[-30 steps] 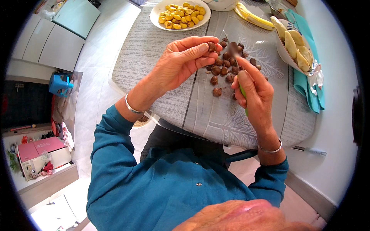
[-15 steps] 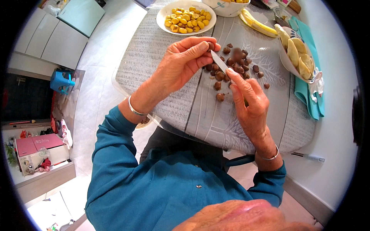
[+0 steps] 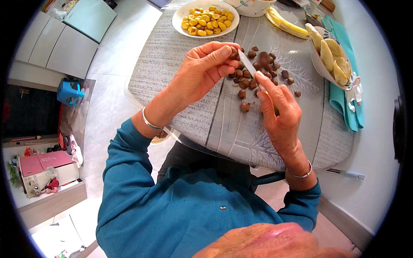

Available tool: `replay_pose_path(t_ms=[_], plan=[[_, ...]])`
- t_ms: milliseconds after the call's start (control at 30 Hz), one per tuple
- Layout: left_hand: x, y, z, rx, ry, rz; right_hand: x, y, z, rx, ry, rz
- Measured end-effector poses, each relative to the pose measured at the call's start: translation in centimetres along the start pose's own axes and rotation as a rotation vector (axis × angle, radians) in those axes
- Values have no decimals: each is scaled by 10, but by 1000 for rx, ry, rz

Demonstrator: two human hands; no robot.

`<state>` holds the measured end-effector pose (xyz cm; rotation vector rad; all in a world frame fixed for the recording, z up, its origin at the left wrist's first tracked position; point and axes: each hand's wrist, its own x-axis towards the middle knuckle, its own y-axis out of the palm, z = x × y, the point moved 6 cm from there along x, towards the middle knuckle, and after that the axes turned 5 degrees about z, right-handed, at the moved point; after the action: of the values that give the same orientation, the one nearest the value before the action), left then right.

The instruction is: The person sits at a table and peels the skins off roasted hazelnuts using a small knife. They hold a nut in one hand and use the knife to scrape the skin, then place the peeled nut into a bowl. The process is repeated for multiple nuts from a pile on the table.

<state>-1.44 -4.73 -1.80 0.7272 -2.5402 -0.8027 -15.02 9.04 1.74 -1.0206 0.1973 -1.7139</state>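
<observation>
Between the thumb and fingers of my left hand (image 3: 200,66) is a brown chestnut (image 3: 233,53), held above the table. My right hand (image 3: 282,105) is closed around a small knife (image 3: 246,63), index finger along its back. The blade points up and left, its tip beside the held chestnut; whether it touches is hard to tell. The knife's handle is mostly hidden in my palm. Below and right of the blade, several brown unpeeled chestnuts (image 3: 244,83) lie loose on the tabletop, some partly behind my right hand.
A white plate (image 3: 176,26) of yellow peeled chestnuts (image 3: 206,18) stands at the back. Beside it are a patterned bowl (image 3: 249,9) and a banana (image 3: 287,26). At right, a bowl (image 3: 317,64) of pale dumpling-like pieces (image 3: 327,58) stands by a teal cloth (image 3: 342,107). The patterned table (image 3: 172,73) curves in front.
The knife's blade tip has shifted slightly up and right by the chestnut, and my right hand has tilted a little. My left hand keeps its hold. The view has shifted slightly.
</observation>
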Motion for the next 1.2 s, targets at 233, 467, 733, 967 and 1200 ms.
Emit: replay_pose_path(t_ms=[233,467,733,967,1200], plan=[[1,13,17,2,-110,92,-3,14,-29,1062,664,112],[1,31,29,371,-55,96,-6,18,-38,1075,522,75],[-3,35,23,658,-7,35,0,4,-29,635,383,-21],[-3,31,24,699,-48,37,0,6,-29,422,236,-65],[-4,31,25,681,-70,57,-1,5,-28,378,287,62]])
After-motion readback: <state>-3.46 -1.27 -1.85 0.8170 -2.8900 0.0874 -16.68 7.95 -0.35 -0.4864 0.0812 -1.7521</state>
